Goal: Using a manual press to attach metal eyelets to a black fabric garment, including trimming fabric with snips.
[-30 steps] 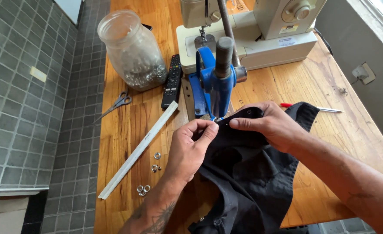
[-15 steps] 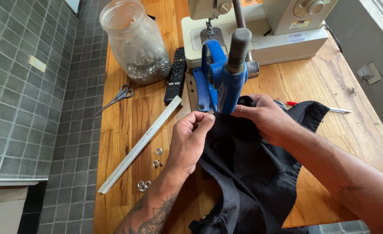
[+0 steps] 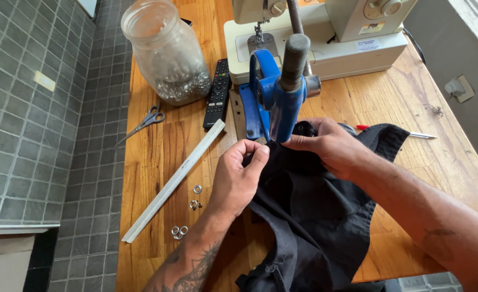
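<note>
Two hands: both worked at one dark fabric edge beneath a blue cast-metal hand press (image 3: 271,103).
Left hand (image 3: 238,181): its grip was closed, thumb and forefinger pinched on the edge of the black cloth garment (image 3: 309,216).
Right hand (image 3: 331,146): its grip was clamped on the same cloth just beside the press base, fingers folded over the fabric.
Garment position: it lay on the pale wooden worktop (image 3: 406,97), bunched under the press and trailing off the near edge.
Change: compared with a second earlier, the hands had drawn slightly apart and the cloth edge sat closer under the press head, which suggests the fabric was being lined up there.
Left of the hands: a long white ruler (image 3: 174,181), small silver metal eyelets (image 3: 197,189), steel scissors (image 3: 141,124), a black remote control (image 3: 217,92).
Behind: a clear glass jar of metal eyelets (image 3: 166,51) and a cream sewing machine (image 3: 331,38).
</note>
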